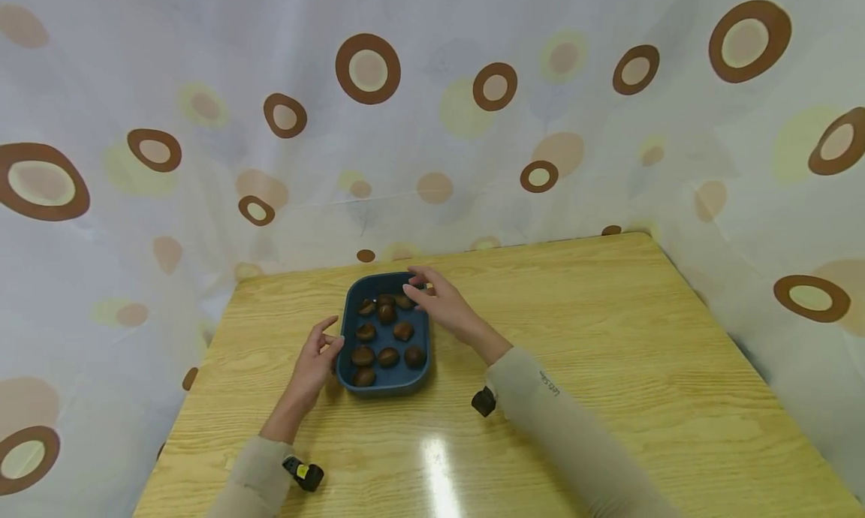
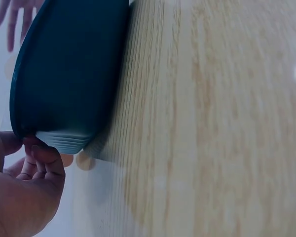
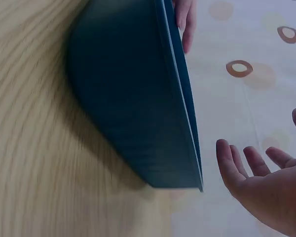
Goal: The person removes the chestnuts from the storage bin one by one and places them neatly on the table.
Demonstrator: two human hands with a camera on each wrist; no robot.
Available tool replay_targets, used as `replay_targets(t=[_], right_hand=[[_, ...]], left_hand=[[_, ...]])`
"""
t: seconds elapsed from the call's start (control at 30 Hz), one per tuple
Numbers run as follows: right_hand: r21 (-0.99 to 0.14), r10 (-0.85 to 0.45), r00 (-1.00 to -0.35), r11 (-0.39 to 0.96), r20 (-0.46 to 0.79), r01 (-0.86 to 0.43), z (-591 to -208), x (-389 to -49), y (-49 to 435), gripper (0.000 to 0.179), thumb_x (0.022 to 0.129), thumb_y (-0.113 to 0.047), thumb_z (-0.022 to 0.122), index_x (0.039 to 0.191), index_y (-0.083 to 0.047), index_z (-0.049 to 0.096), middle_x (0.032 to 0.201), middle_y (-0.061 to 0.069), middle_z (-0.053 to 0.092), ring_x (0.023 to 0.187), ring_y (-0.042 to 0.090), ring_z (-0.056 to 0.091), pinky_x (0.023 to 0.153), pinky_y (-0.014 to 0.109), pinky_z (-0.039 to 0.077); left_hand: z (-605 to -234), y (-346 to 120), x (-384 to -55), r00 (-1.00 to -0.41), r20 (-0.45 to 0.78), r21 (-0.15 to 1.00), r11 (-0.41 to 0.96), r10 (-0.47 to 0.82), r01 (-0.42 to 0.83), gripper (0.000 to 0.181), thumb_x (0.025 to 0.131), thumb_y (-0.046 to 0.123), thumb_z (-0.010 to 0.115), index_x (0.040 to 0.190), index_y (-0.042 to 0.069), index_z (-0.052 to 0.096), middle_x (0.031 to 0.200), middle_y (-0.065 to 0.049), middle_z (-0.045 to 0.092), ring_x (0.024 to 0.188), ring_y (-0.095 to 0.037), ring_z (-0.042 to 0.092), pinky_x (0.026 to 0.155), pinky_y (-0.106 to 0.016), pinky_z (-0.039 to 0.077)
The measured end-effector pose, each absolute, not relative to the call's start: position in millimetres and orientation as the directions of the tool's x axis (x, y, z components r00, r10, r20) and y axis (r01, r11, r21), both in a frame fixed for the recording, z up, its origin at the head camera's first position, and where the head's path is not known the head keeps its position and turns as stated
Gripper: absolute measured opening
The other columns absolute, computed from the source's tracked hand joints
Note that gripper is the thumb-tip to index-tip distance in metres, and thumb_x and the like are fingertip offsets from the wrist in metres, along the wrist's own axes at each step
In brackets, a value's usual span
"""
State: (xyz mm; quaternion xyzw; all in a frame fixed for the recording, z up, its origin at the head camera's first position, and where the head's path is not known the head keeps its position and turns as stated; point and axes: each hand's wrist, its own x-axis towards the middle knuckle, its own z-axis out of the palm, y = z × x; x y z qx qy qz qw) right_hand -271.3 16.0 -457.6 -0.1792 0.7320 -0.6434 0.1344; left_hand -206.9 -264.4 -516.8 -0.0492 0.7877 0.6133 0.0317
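A dark blue rectangular plastic tub [image 1: 395,389] stands on the table, holding several brown, glossy chestnuts [image 1: 388,357] spread over its floor. At its left side, my left hand [image 1: 314,364] pinches the rim between thumb and fingers. The left wrist view shows that hand [image 2: 32,182] with the fingertips at the tub's edge [image 2: 16,94]. My right hand [image 1: 442,303] hovers over the tub's far right corner with its fingers spread. In the right wrist view the right hand [image 3: 266,180] is apart from the tub wall [image 3: 133,98] and holds nothing.
The light wood-grain table [image 1: 574,315] spreads wide to the right of the tub. Behind it and on both sides hangs a pale curtain [image 1: 432,143] printed with brown rings. Black wrist cameras [image 1: 483,402] sit at both sleeves.
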Motion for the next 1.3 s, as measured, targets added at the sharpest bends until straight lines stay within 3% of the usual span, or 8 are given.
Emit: replay_targets(t=[0.17, 0.4, 0.7, 0.97, 1.3], right_hand=[[-0.998, -0.415, -0.909, 0.058, -0.021, -0.003, -466, -276, -6, 0.058, 0.110, -0.032, 0.054, 0.160, -0.012, 0.035, 0.148, 0.020, 0.046, 0.136, 0.043, 0.050, 0.113, 0.057, 0.044], [-0.990, -0.324, -0.940, 0.118, -0.106, 0.071, -470, -280, -32, 0.057, 0.108, -0.034, 0.055, 0.158, -0.011, 0.040, 0.150, 0.018, 0.048, 0.137, 0.038, 0.051, 0.113, 0.054, 0.045], [-0.968, -0.192, -0.977, 0.247, -0.095, 0.046, -483, -289, -60, 0.048, 0.106, -0.027, 0.059, 0.148, -0.005, 0.053, 0.141, 0.018, 0.056, 0.128, 0.033, 0.057, 0.108, 0.048, 0.049], [-0.932, -0.197, -0.976, 0.361, -0.090, 0.013, -500, -288, -68, 0.033, 0.103, -0.018, 0.062, 0.133, -0.005, 0.065, 0.127, 0.013, 0.063, 0.112, 0.029, 0.061, 0.097, 0.044, 0.053], [-0.860, -0.237, -0.970, 0.503, -0.047, -0.081, -513, -292, -68, 0.028, 0.098, -0.010, 0.068, 0.125, -0.003, 0.070, 0.122, 0.016, 0.070, 0.116, 0.034, 0.064, 0.102, 0.047, 0.052]], left_hand=[[-517, -262, -209, -0.993, -0.112, 0.965, 0.236, -0.023, -0.114, 0.050, 0.111, 0.018, 0.051, 0.158, 0.014, 0.039, 0.104, -0.006, 0.055, 0.070, -0.011, 0.051, 0.062, -0.024, 0.045], [-516, -258, -212, -0.995, -0.102, 0.973, 0.207, -0.008, -0.101, 0.046, 0.110, 0.016, 0.051, 0.156, 0.013, 0.044, 0.101, -0.005, 0.054, 0.067, -0.010, 0.050, 0.059, -0.023, 0.043], [-513, -261, -213, -0.996, -0.093, 0.969, 0.228, -0.011, -0.093, 0.046, 0.110, 0.014, 0.052, 0.155, 0.015, 0.046, 0.102, -0.009, 0.054, 0.065, -0.010, 0.049, 0.058, -0.024, 0.045], [-514, -265, -207, -0.994, -0.114, 0.967, 0.230, 0.003, -0.110, 0.047, 0.110, 0.013, 0.052, 0.156, 0.012, 0.045, 0.103, -0.009, 0.055, 0.065, -0.010, 0.050, 0.059, -0.025, 0.046], [-521, -262, -208, -0.994, -0.106, 0.969, 0.225, -0.007, -0.105, 0.047, 0.109, 0.012, 0.054, 0.155, 0.012, 0.046, 0.097, -0.007, 0.055, 0.061, -0.010, 0.049, 0.056, -0.024, 0.045]])
